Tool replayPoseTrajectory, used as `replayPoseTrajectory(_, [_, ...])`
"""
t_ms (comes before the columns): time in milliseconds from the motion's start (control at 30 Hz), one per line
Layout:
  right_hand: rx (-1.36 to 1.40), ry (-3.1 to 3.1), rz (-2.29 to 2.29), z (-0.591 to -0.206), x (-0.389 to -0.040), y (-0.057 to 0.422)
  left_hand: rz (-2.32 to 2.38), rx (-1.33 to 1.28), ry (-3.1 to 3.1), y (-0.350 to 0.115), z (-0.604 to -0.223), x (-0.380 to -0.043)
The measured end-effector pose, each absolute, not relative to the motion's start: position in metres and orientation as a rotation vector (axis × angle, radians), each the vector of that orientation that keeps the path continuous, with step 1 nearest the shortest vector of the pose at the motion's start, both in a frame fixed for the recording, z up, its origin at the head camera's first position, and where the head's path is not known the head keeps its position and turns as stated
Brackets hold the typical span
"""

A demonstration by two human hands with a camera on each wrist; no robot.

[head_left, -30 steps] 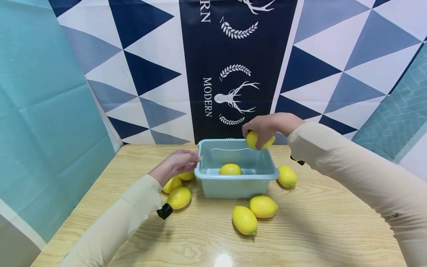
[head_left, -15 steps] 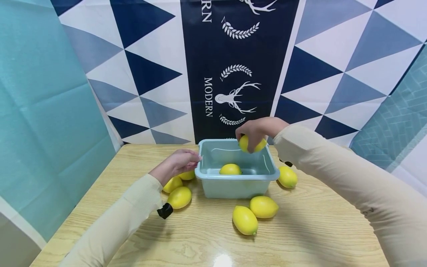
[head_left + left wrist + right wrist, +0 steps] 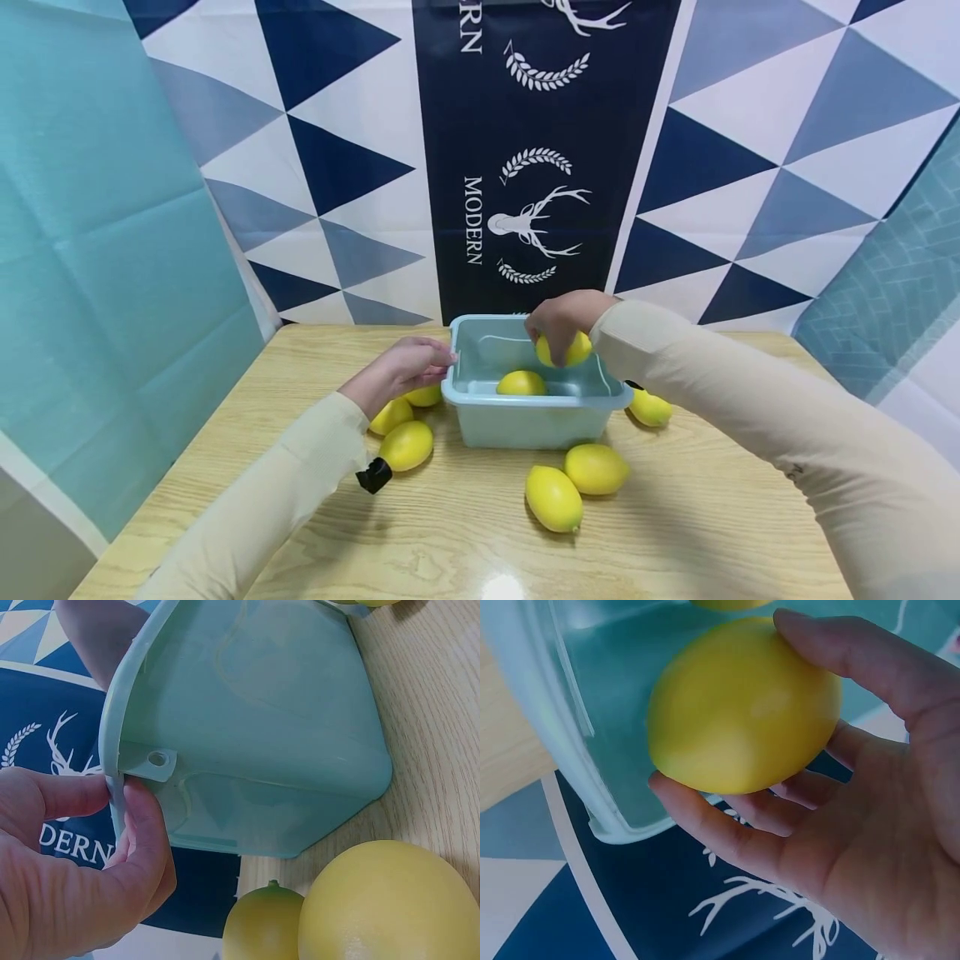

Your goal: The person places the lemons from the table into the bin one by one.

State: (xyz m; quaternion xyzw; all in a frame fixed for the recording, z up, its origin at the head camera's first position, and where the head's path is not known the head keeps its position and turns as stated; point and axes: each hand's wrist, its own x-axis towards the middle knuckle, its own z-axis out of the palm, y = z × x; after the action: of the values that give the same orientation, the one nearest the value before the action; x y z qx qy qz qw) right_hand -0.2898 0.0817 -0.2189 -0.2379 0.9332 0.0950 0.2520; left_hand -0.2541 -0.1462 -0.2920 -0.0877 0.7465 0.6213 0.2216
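A pale blue-green plastic bin stands on the table, with one lemon lying inside it. My left hand pinches the bin's left rim between thumb and fingers, as the left wrist view shows. Over the right part of the bin, my right hand grips another lemon, its fingers and thumb curled round the fruit. That lemon hangs at about rim height, apart from the one on the bin floor.
Several lemons lie left of the bin, partly behind my left arm. Two lemons touch in front of it. One more lemon sits at its right, partly covered by my right sleeve. A patterned cloth hangs behind the wooden table.
My right hand has moved left and down with its lemon, from the bin's back right corner to over its inside. The left hand stays at the rim.
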Motion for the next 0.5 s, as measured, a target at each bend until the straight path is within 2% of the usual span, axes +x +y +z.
replayPoseTrajectory(500, [-0.646,2.540,0.342,-0.2213,-0.2907,0.0809,1.702,-0.246,2.077,-0.1465,-0.2917,-0.2545])
